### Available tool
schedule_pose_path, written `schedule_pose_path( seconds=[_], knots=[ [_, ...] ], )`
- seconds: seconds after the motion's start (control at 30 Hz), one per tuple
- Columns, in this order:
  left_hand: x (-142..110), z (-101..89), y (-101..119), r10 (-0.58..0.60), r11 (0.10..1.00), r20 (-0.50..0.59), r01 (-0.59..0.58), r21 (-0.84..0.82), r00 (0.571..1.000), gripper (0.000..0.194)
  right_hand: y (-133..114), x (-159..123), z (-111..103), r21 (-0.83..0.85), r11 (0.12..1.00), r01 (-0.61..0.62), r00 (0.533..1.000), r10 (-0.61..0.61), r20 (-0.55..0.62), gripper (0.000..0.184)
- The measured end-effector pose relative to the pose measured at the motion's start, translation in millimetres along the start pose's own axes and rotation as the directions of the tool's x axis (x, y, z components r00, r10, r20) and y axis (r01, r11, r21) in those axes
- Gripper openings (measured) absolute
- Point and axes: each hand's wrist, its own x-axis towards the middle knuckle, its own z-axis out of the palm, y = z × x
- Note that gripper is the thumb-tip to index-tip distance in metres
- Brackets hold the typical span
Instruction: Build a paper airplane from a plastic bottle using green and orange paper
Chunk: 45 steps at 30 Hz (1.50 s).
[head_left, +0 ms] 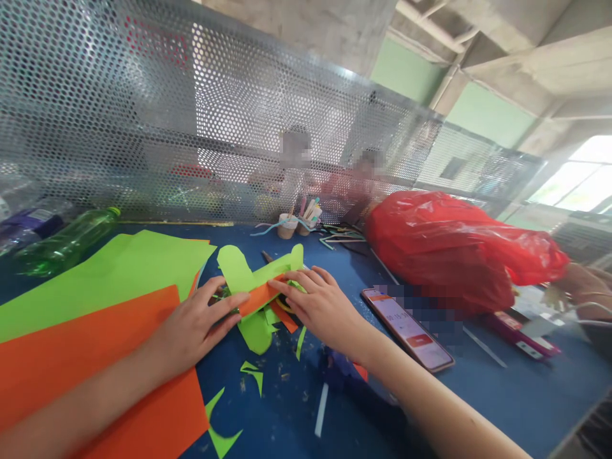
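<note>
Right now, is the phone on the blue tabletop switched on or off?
On: the phone's screen is lit, showing a row of digits and a red button-like shape.

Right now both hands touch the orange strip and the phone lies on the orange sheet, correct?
Not quite: the head view shows the phone on the blue table, right of the right hand. It and the left hand do touch the orange strip.

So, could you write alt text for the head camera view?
A left hand and right hand touch an orange strip among green paper cutouts over a blue table. A green sheet and orange sheet lie left; a phone and red plastic bag, right.
</note>
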Motion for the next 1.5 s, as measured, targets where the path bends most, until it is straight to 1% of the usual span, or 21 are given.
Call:
schedule_pose_path(
  seconds=[0.17,0.3,0.43,0.57,0.67,0.77,0.83,0.97,1.2,1.37,1.43,1.5],
  knots=[
    [1,-1.1,-1,-0.013,1.0,0.008,0.013,-0.025,1.0,0.037,8,-1,2,-0.001,1.0,-0.021,1.0,0.021,0.003,0.038],
    [1,-1.4,-1,-0.038,0.998,0.043,0.04,-0.051,0.998,0.037,16,-2,8,0.0,0.999,-0.054,0.998,0.054,-0.021,0.037],
    [2,-5.3,0,-0.102,0.985,0.051,0.108,-0.132,0.993,0.037,19,-4,9,0.041,0.997,-0.072,0.996,0.074,-0.05,0.038],
    [5,-11.3,0,-0.201,0.945,0.068,0.211,-0.249,0.977,0.035,11,-5,4,0.094,0.995,-0.014,0.998,0.02,-0.067,0.04],
    [8,-13.7,-2,-0.203,0.91,0.074,0.217,-0.354,0.976,0.034,5,-6,3,0.071,0.997,0.035,0.997,-0.03,-0.068,0.039],
    [11,-14.0,-4,-0.209,0.867,0.112,0.238,-0.438,0.971,0.034,4,-7,4,0.043,0.998,0.052,0.997,-0.049,-0.059,0.04],
    [12,-13.3,-4,-0.214,0.862,0.116,0.243,-0.444,0.97,0.033,4,-7,5,0.028,0.998,0.053,0.997,-0.052,-0.051,0.041],
    [10,-10.5,-5,-0.183,0.895,0.079,0.199,-0.398,0.98,0.03,1,-5,7,-0.015,0.998,0.058,0.997,-0.059,-0.05,0.043],
    [6,-7.1,-6,-0.2,0.9,0.14,0.238,-0.364,0.97,0.032,-11,-4,3,-0.089,0.992,0.091,0.995,-0.095,-0.042,0.046],
    [6,-9.3,-1,-0.211,0.874,0.17,0.264,-0.408,0.963,0.032,-15,-5,-1,-0.061,0.989,0.138,0.99,-0.139,-0.02,0.049],
    [7,-9.0,-3,-0.216,0.866,0.173,0.27,-0.422,0.961,0.032,-16,-4,-2,-0.039,0.99,0.139,0.99,-0.14,-0.032,0.047],
    [8,-8.2,-6,-0.222,0.848,0.149,0.266,-0.458,0.964,0.031,-16,-5,-9,0.026,0.989,0.147,0.987,-0.145,-0.07,0.042]
  ],
)
